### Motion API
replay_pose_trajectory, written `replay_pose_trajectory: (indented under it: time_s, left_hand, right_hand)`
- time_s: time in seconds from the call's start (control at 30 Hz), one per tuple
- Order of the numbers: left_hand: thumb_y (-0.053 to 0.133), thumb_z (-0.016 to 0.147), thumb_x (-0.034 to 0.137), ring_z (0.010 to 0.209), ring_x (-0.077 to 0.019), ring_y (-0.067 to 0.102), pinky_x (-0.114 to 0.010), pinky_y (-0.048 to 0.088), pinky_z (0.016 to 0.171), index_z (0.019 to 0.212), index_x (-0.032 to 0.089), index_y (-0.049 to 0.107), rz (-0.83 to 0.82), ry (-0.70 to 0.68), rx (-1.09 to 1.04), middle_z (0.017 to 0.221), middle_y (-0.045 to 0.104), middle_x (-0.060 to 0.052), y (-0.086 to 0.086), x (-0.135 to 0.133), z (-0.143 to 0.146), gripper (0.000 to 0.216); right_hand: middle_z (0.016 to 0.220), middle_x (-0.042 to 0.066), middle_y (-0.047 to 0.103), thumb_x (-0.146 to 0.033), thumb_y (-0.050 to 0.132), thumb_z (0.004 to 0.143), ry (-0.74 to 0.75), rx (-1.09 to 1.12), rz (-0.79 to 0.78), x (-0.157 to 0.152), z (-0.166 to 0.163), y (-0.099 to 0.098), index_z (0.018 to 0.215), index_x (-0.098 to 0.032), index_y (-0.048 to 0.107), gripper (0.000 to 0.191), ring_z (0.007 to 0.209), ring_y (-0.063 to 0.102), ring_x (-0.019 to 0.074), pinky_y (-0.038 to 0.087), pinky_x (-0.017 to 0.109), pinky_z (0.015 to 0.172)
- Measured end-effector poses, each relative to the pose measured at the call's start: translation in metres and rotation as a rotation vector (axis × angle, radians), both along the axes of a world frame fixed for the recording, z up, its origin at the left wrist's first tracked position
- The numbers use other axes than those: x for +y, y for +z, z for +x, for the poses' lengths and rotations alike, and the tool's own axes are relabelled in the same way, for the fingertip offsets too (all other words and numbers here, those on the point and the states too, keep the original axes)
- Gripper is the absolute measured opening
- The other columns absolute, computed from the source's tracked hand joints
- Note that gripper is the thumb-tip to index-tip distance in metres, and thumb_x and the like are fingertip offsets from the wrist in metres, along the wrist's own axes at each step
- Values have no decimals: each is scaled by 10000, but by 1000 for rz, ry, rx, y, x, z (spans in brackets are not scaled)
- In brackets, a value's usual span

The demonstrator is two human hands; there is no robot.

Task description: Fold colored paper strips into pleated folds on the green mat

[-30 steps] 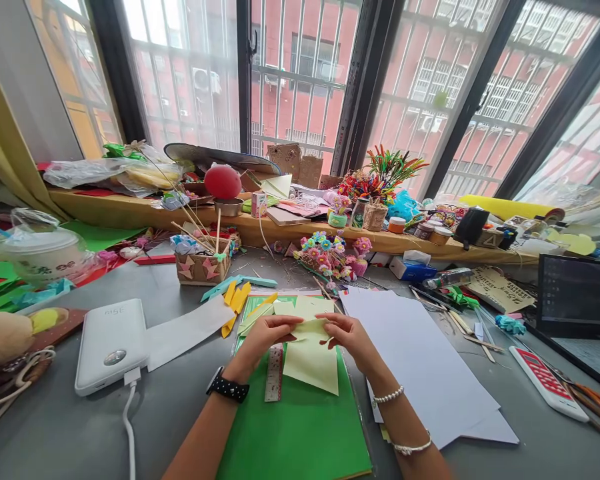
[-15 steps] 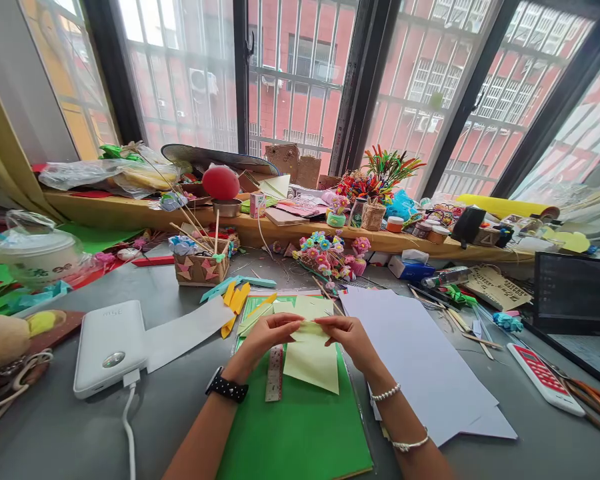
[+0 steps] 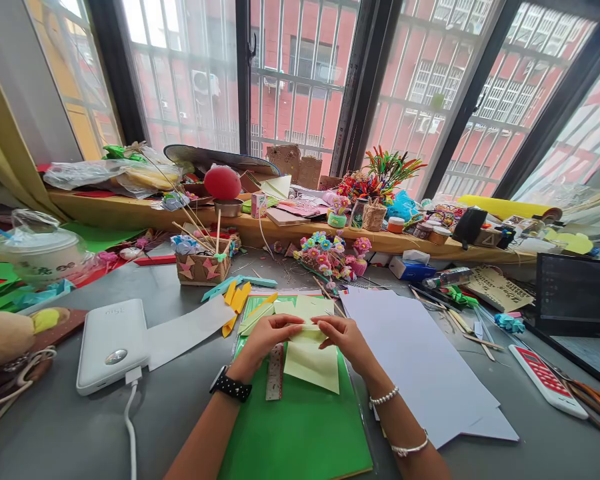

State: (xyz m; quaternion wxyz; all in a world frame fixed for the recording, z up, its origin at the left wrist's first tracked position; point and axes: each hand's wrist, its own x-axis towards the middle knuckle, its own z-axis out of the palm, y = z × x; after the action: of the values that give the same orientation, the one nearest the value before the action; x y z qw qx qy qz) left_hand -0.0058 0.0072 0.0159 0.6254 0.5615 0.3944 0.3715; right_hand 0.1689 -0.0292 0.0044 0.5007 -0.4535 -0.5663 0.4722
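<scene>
Nearest, one green card sheet (image 3: 300, 433) lies on the grey worktop (image 3: 55, 427), its long axis running away from the person. On it rests one pale yellow paper (image 3: 311, 367), its long axis running the same way. The near edge slants, so the near right corner points back toward the person. The far edge is folded into a narrow band lying left to right. The left hand (image 3: 269, 333) and the right hand (image 3: 347, 337) meet on that band, and each grip is pressed together, with thumb and fingertips pinching the fold from either end. One ruler (image 3: 275, 375) lies just left of the paper and parallel to it, its far end under the left hand. The left wrist wears one black watch (image 3: 230, 387), and the right forearm wears two bead bracelets (image 3: 384, 398). One white power bank (image 3: 111, 343) sits well to the left, and white paper sheets (image 3: 420, 360), at least two, lie overlapped just to the right. Farther off stand one cardboard box with pink stars (image 3: 203, 268) and one bunch of paper flowers (image 3: 327, 253). One red ball (image 3: 223, 181) rests on the windowsill (image 3: 130, 212).
</scene>
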Motion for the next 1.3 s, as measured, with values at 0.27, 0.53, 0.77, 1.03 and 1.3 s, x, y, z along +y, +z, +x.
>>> replay_pose_trajectory:
  time_s: [0.27,0.53,0.77,1.03,1.3]
  left_hand:
    - [677,534,329,758,-190,579,-258,437,681,735,161,690,100,25,87,785,675,-49,-2,2,0,262]
    - [672,534,329,737,-179,570,-255,431,665,729,157,685,116,39,79,775,669,-48,-4,2,1,261]
    - [671,548,359,709,-151,555,-220,422,617,768,152,672,63,27,67,778,651,-41,-4,2,1,302]
    - [626,582,428,629,-130,533,-193,372,512,773,136,674,38,-26,137,708,642,-38,-9,4,3,352]
    - [637,576,363,706,-180,570,-238,416,613,725,140,689,160,41,118,743,675,-62,-10,2,6,273]
  right_hand:
    - [595,40,618,-397,598,656,-59,-53,-19,0,0,2,766,-108,676,318,503,565,116,479,242,495]
    - [564,14,601,-368,614,642,-71,-27,-14,1,-2,-2,735,-117,660,272,469,566,113,456,225,457]
    - [522,-6,552,-402,580,661,-74,-49,-16,3,-2,-6,707,-112,626,297,437,565,118,445,224,429]
    - [547,-1,558,-384,544,701,-9,-128,10,3,-2,-5,732,-115,614,280,460,558,110,448,223,461]
    - [531,-7,559,-407,552,688,-50,-171,39,3,-3,-7,754,-134,606,286,457,561,118,441,226,456]
